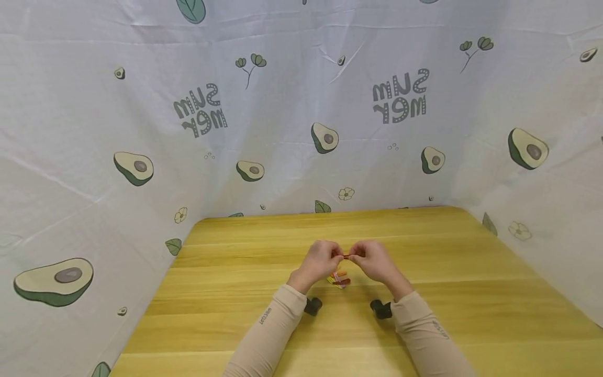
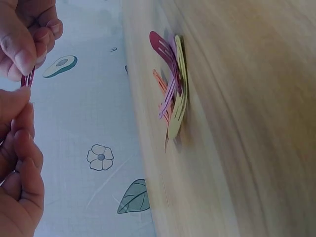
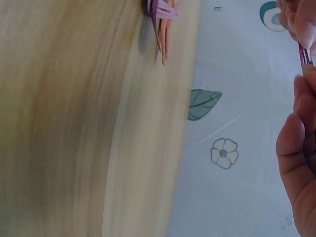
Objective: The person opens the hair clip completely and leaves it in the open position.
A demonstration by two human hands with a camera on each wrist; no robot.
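Observation:
Between the two hands is a dark red snap hair clip (image 1: 346,256), pinched at one end by the left hand (image 1: 321,260) and at the other by the right hand (image 1: 372,260). Only its slotted middle shows in the left wrist view; the fingertips cover both ends. Below the hands, a small pile of snap hair clips lies on the wooden table (image 1: 226,293). In it are a yellow clip (image 2: 177,121), a dark red clip (image 2: 162,48), a purple clip (image 2: 169,96) and orange clips (image 3: 165,44), overlapping one another.
A black device (image 1: 313,306) sits at the left wrist and another black device (image 1: 380,309) at the right wrist. White cloth (image 1: 282,104) printed with avocados, leaves and flowers hangs behind the table and along both sides.

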